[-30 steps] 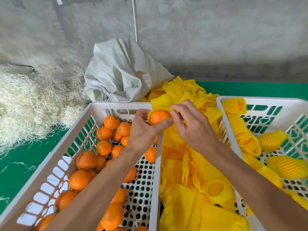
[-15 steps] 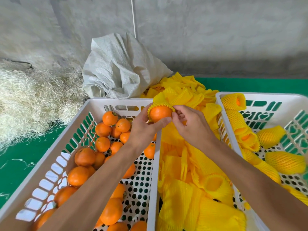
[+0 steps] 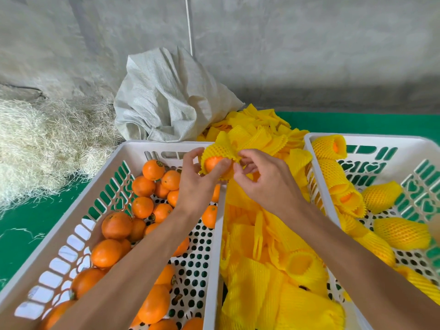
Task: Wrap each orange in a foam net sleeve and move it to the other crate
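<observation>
Both hands are up between the two crates, working one orange (image 3: 212, 162) into a yellow sleeve (image 3: 220, 148). The left hand (image 3: 198, 181) grips the fruit, thumb pressed across its bare orange face, while the right hand (image 3: 264, 179) has its fingers curled in, pinching the sleeve's edge just beside the fruit. The net covers the top and sides, but a patch of peel shows at the front, so I'd call this wrap partly done, not finished. The left crate (image 3: 114, 167) holds a good many bare oranges (image 3: 142, 206), piled along its far and near ends. The right crate (image 3: 357, 141) holds a handful of wrapped oranges (image 3: 402, 232), some with peel peeking out of the open ends. So by my reckoning the job is in its early-to-middle stretch, with most fruit left to do. Between the crates lies a deep heap of spare sleeves (image 3: 273, 270), running back toward the wall. Everything sits on a green mat (image 3: 28, 225). A pale straw pile (image 3: 45, 144) lies at the left, a crumpled white sack (image 3: 171, 101) stands behind the left crate, and a rough grey wall (image 3: 309, 48) closes the back.
</observation>
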